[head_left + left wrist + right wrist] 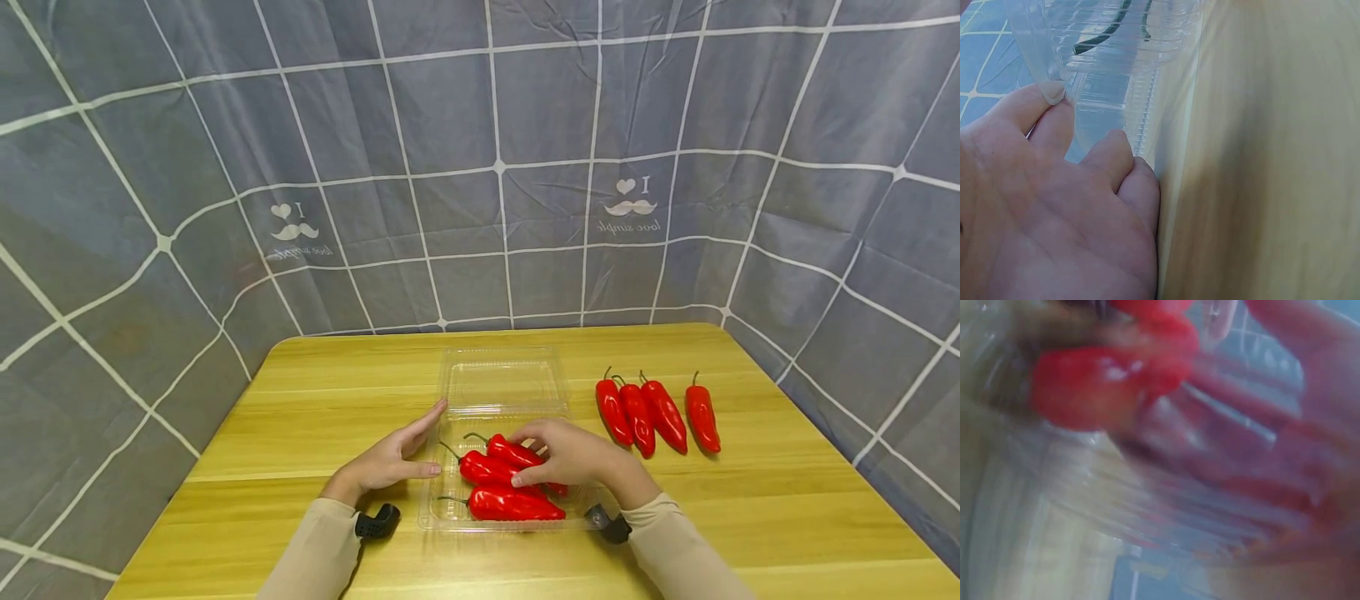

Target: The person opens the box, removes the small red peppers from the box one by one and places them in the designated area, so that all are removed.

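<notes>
Lying at the lower centre of the head view, between the left hand (392,460) and the right hand (572,454), are three red chili peppers (513,504) in an open clear plastic clamshell (426,518). The left hand, thumb spread from its fingers, touches the clamshell's left edge. The right hand's bent fingers arch over the uppermost pepper (503,451); whether they grip, I cannot tell.
</notes>
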Demonstrator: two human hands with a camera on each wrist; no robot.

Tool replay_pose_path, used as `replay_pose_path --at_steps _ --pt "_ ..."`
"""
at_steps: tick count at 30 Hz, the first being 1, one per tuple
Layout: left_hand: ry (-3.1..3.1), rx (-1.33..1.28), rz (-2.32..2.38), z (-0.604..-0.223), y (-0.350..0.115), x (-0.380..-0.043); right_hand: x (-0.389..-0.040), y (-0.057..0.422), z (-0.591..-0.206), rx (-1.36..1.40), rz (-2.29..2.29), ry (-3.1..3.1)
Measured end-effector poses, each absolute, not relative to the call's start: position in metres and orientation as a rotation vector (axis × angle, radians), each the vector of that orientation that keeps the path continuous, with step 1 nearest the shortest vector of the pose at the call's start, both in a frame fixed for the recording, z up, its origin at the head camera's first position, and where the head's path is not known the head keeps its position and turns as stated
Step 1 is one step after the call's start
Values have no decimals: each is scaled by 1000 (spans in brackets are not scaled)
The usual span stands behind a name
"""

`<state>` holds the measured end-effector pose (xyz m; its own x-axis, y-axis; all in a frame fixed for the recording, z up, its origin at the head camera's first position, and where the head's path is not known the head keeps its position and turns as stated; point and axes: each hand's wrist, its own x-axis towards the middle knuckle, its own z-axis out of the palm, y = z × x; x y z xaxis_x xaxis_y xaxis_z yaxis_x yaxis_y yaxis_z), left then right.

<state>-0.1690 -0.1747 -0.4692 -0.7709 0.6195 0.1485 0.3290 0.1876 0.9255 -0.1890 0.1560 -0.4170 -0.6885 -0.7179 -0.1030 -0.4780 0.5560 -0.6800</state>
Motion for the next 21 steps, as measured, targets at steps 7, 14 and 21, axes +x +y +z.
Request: replay_pose_path --at_steps 7,14,21 --pt "2219 910 1607 -469 -174 -169 -190 153 -420 -1002 -912 2438" --pt "2204 912 1612 -470 -175 -169 -189 152 -420 -943 -979 2401" --pt "2207 906 1608 -468 -174 -169 -191 153 -420 -953 -1027 2410"
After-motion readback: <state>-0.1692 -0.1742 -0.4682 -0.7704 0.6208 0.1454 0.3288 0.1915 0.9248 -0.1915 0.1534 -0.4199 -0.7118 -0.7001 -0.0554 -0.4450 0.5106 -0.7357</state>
